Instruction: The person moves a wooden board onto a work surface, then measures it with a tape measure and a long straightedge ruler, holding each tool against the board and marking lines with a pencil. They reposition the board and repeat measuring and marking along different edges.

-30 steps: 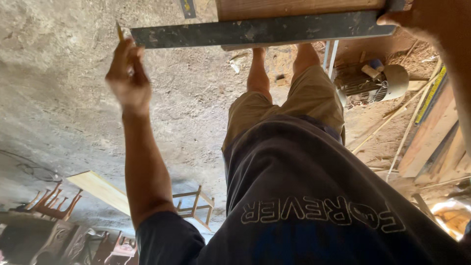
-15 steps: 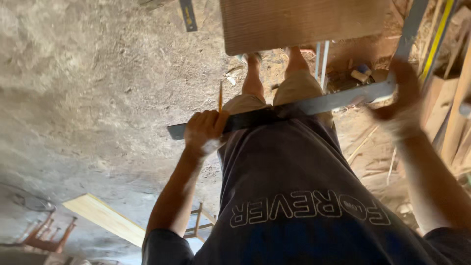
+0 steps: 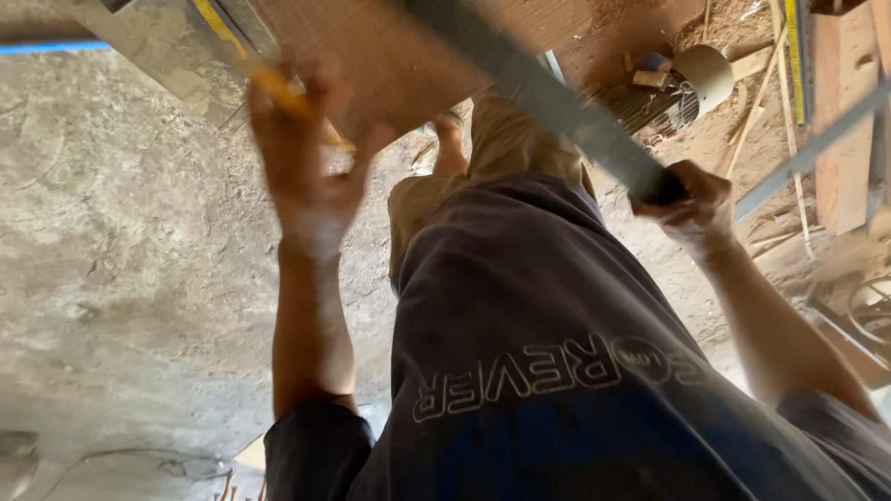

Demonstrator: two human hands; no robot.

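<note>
Metal ruler (image 3: 548,97), slanting across the wooden board (image 3: 390,65), is clenched at its end by the right hand (image 3: 691,199), the left hand (image 3: 302,162) pinching a pencil (image 3: 278,88); one-ended grip could slip.

Bright daylight, motion blur on raised left hand (image 3: 306,176), wide-angle stretch.

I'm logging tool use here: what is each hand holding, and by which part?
The left hand holds a yellow pencil around its middle, in the fingers. The right hand has its grip around one end of a long grey metal straightedge.
</note>
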